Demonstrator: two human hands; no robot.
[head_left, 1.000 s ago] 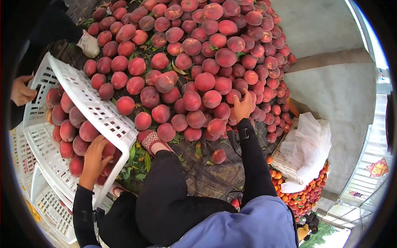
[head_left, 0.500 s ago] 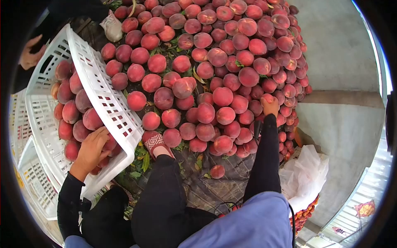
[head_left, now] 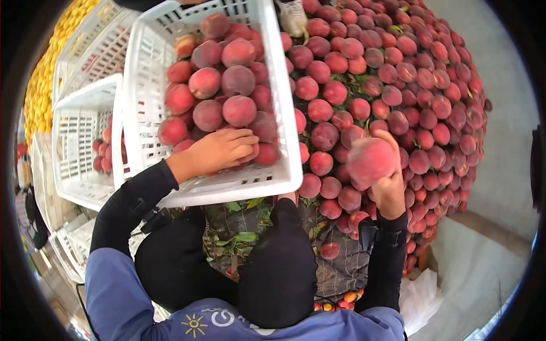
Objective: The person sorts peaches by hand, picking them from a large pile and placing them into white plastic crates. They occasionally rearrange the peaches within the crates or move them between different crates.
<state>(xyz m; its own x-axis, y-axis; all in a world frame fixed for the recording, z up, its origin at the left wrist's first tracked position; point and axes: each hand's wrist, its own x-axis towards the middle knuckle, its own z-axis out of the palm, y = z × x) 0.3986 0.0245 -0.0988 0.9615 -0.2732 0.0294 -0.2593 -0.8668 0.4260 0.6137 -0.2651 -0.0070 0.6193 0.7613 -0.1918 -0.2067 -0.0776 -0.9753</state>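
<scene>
My right hand (head_left: 391, 193) is wrapped around a peach (head_left: 371, 161), holding it up over the peach pile (head_left: 424, 102) to the right of the crate. Inside the white plastic crate (head_left: 293, 142), my left hand (head_left: 219, 150) rests near the front, its fingers curled over a peach (head_left: 249, 154) that they partly hide. Several red peaches (head_left: 239, 111) lie stacked around that hand. The crate's near end sits just in front of my knees.
More white crates (head_left: 88, 196) stand at the left, one with some peaches (head_left: 103, 150) inside. Yellow fruit (head_left: 68, 20) is heaped at the far left. A white plastic bag (head_left: 421, 298) lies at the lower right. Leaves (head_left: 242, 238) litter the dark ground sheet (head_left: 347, 267).
My view has swung left. My right hand has lifted a peach from the pile and brought it toward the crate. My left hand stays inside the crate, among the peaches.
</scene>
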